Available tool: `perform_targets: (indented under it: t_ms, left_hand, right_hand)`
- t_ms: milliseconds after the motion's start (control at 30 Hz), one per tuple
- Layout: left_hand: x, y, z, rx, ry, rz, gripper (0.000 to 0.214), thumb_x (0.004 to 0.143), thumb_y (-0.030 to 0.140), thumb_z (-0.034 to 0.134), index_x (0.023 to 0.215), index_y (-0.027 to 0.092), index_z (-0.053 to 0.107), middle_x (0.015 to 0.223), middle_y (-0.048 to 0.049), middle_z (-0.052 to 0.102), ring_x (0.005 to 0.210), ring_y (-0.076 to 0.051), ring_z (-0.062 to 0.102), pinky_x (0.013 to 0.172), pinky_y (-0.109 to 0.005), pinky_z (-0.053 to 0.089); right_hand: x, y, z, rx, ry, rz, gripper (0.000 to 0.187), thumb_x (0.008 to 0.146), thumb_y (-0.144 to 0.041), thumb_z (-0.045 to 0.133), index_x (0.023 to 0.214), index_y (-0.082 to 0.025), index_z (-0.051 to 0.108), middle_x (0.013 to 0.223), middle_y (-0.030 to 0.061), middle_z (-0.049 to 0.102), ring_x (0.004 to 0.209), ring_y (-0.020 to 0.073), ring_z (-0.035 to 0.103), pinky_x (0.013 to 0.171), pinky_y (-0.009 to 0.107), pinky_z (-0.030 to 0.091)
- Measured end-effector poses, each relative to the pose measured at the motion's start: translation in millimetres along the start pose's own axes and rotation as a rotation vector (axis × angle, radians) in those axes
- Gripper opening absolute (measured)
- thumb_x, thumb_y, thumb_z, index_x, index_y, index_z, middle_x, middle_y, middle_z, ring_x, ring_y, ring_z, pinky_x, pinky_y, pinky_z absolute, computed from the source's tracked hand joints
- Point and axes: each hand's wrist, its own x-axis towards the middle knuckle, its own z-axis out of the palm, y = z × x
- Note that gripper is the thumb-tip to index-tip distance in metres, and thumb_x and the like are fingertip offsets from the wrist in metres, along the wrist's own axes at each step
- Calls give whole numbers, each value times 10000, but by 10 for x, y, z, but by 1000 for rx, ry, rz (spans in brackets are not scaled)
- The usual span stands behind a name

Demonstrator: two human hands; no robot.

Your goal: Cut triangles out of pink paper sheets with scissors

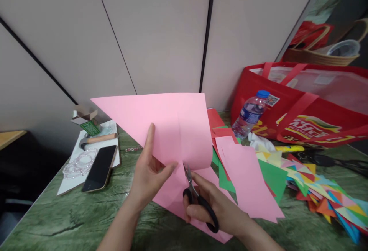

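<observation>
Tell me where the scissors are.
In the head view, low and just right of centre: the scissors are in the right hand, blades at the pink sheet.

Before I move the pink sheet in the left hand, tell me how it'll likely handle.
The pink sheet is probably flexible rather than limp: its lower right side curls while its upper part stands above the left hand. It is likely light, being thin paper. It may crease easily; a faint line runs down its face.

The paper [163, 128] is pink, the scissor handles [209, 208] black.
</observation>
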Motion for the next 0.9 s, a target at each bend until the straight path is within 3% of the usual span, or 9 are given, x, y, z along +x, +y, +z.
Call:
perform_targets:
  t_ms: [167,300,500,667,900]
  left_hand:
    - [3,19,15,-99,-65,-86,934,718,279,689,1464,301,128,1387,-125,426,883,-234,609,584,-322,578]
    - [-43,33,63,-158,-107,-137,949,723,292,689,1465,311,99,1378,-122,434,821,-209,618,555,-300,567]
    - [-125,10,164,-151,-135,-183,947,745,266,666,1461,355,52,1256,-100,533,583,-127,574,467,-292,545]
    - [-142,14,211,-202,-133,-206,965,731,240,673,1458,370,52,1272,-88,504,583,-120,557,508,-333,576]
    - [-135,61,225,-196,-111,-225,999,713,251,698,1467,331,47,1127,-78,579,497,-96,535,454,-306,568]
  right_hand:
    - [1,-15,6,-5,7,4,703,765,-413,677,1351,-240,327,768,-17,547,660,133,583,600,262,427]
    - [-1,-59,36,-19,67,-9,595,786,-386,664,1291,-229,392,745,-28,539,639,119,568,611,264,432]
    - [18,-107,80,-37,221,-15,332,715,-370,733,927,-187,555,723,-29,532,662,118,540,626,252,437]
    - [33,-147,92,-89,271,-6,348,676,-419,750,801,-168,545,712,-10,554,650,119,497,577,239,415]
    - [42,-132,100,-68,277,-36,365,681,-428,745,826,-164,539,714,-22,517,636,110,495,574,238,422]
